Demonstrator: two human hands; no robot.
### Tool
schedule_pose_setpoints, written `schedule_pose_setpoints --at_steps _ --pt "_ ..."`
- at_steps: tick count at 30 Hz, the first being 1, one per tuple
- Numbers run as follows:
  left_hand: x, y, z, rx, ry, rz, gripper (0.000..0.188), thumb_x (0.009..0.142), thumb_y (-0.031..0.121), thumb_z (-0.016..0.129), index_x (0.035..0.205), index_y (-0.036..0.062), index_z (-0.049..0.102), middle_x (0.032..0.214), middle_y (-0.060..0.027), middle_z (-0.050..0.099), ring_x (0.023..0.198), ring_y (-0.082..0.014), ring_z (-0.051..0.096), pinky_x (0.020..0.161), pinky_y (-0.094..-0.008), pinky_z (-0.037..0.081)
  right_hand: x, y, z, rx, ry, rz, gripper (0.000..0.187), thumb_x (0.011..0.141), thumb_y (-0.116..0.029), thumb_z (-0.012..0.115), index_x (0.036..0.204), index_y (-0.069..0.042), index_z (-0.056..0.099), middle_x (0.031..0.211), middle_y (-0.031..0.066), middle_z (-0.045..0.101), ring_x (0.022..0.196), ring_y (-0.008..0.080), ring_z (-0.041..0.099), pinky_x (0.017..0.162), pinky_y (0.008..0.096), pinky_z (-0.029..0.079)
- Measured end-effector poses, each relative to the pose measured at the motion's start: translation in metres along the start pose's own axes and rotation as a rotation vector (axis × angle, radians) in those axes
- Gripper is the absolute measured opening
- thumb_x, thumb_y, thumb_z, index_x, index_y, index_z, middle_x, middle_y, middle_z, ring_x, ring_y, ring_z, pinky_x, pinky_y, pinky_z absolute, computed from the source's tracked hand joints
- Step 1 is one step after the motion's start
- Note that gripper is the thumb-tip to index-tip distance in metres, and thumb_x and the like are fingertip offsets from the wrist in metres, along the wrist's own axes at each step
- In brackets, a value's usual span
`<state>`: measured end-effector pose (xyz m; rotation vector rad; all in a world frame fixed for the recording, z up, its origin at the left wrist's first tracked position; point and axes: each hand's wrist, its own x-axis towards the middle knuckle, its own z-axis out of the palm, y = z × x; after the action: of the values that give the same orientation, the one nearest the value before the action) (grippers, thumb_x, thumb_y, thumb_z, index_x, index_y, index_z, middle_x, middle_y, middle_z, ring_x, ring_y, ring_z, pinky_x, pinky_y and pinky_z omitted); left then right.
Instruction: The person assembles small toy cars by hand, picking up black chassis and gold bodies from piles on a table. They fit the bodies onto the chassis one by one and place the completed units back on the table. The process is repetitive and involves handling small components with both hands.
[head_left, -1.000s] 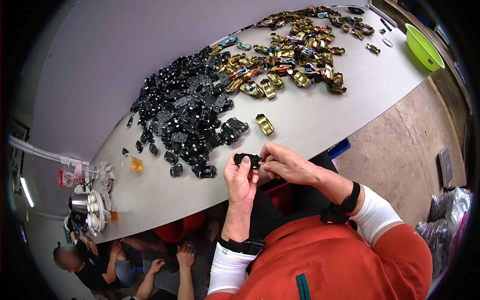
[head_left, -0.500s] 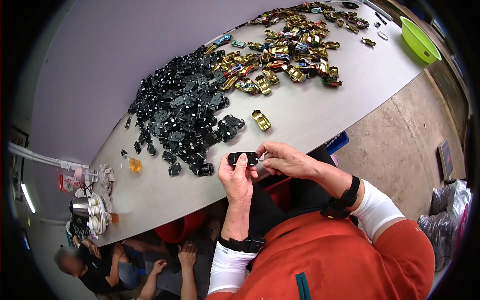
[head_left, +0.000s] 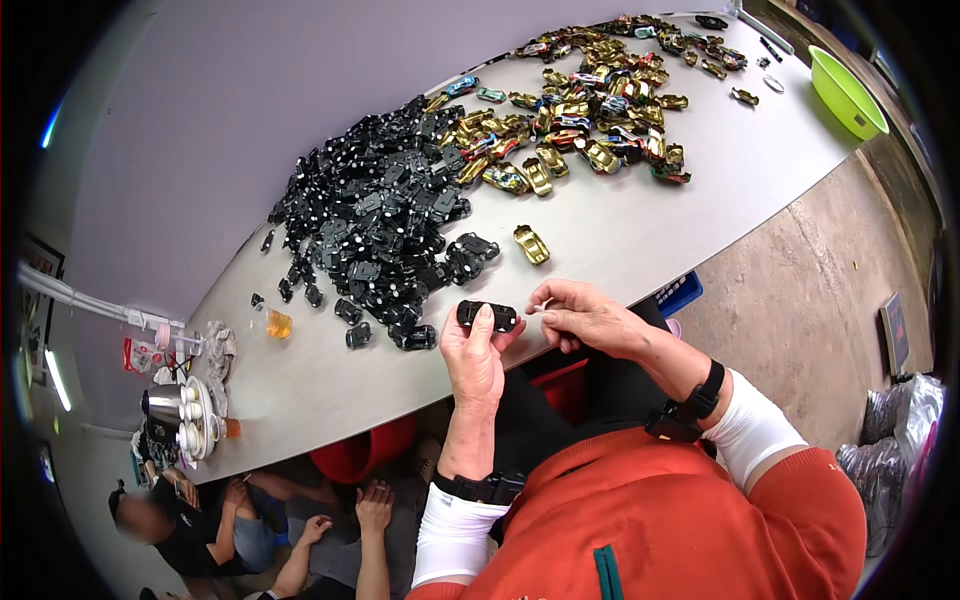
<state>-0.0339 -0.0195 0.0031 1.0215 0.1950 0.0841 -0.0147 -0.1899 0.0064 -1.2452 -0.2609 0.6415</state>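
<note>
My left hand (head_left: pixel 473 362) is closed round a black toy car chassis (head_left: pixel 504 319), thumb pressed on its upper side, just above the table's near edge. Right beside it, my right hand (head_left: pixel 592 322) has its fingertips pinched together around something small and pale, too small to name, a little apart from the chassis. Beyond my hands, a single gold toy car body (head_left: pixel 531 245) lies on the table. A big heap of black toy car chassis (head_left: pixel 375 225) spreads to its left. Gold and colourful toy car bodies (head_left: pixel 600 120) are piled farther back.
A green basin (head_left: pixel 845 95) stands at the table's far right end. To the left are a cup of amber drink (head_left: pixel 277 325), a crumpled cloth (head_left: pixel 219 360) and a tray of white cups (head_left: pixel 207 425). Below the table sits a red tub (head_left: pixel 365 450); other people sit at lower left.
My right hand has drawn slightly back from the end of the chassis, opening a small gap. The chassis stays in my left hand. The view has shifted a little.
</note>
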Motion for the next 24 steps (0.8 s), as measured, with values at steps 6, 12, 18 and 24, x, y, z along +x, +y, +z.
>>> schedule_pose_setpoints --at_steps 6,12,18,24 --pt "-0.011 0.002 -0.009 0.176 -0.233 -0.112 0.017 0.084 0.007 0.06 0.098 0.0017 0.054 0.085 -0.0046 0.058 0.068 -0.0113 0.059 0.054 -0.0209 0.049 -0.002 -0.012 -0.003 -0.113 0.1 -0.078 0.011 0.088 -0.011 0.052 0.093 -0.002 0.057 0.067 -0.0046 0.047 0.057 0.0031 0.043 0.05 0.0185 0.037" --pt "-0.009 0.008 -0.02 0.309 -0.305 -0.187 0.016 0.083 0.007 0.061 0.098 0.0009 0.061 0.08 0.0002 0.06 0.063 -0.0038 0.051 0.054 -0.0153 0.04 0.007 -0.017 0.0 -0.266 -0.001 -0.069 0.022 0.09 -0.017 0.051 0.1 0.001 0.059 0.064 -0.0025 0.05 0.056 0.0043 0.042 0.051 0.0199 0.038" --pt "-0.005 0.013 -0.026 0.236 -0.319 -0.242 0.013 0.083 0.01 0.061 0.093 0.0009 0.061 0.076 0.0001 0.059 0.06 -0.0037 0.047 0.05 -0.0151 0.035 -0.002 -0.021 0.0 -0.136 -0.165 0.039 0.022 0.092 -0.015 0.045 0.103 0.001 0.055 0.066 -0.0001 0.054 0.055 0.0044 0.045 0.05 0.0194 0.038" --pt "-0.001 0.015 -0.029 0.268 -0.422 -0.283 0.011 0.082 0.005 0.06 0.093 0.0022 0.063 0.076 0.0037 0.057 0.062 -0.0015 0.045 0.053 -0.0149 0.036 0.001 -0.02 -0.003 -0.194 -0.253 0.026 0.009 0.089 -0.009 0.046 0.091 -0.001 0.05 0.065 -0.0002 0.053 0.055 0.0047 0.045 0.049 0.0196 0.036"
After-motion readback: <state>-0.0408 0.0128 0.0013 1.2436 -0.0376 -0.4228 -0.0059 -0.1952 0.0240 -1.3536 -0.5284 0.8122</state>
